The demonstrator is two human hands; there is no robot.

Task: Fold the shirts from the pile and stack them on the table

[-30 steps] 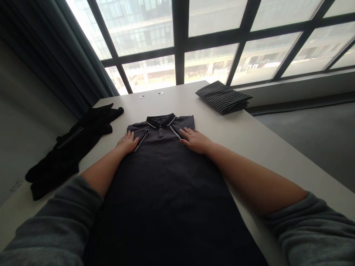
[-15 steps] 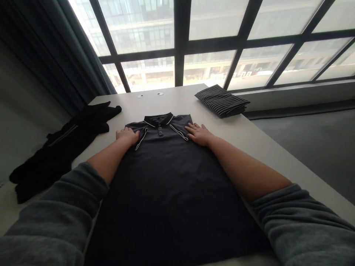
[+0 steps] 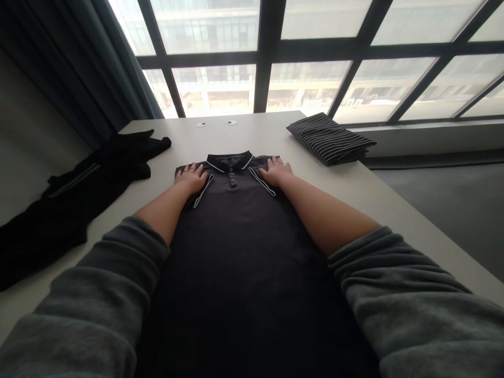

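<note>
**Possible creasing at the shoulders of a flat-laid polo shirt**

Head view: showed the polo shirt front up on a white table, collar toward the window, sleeves turned inward. Showed also left hand and right hand palm down, fingers apart, one at each shoulder, clamping nothing. Could have rucked the cloth through uneven pressure, or unfolded a sleeve by catching with a thumb.
</note>
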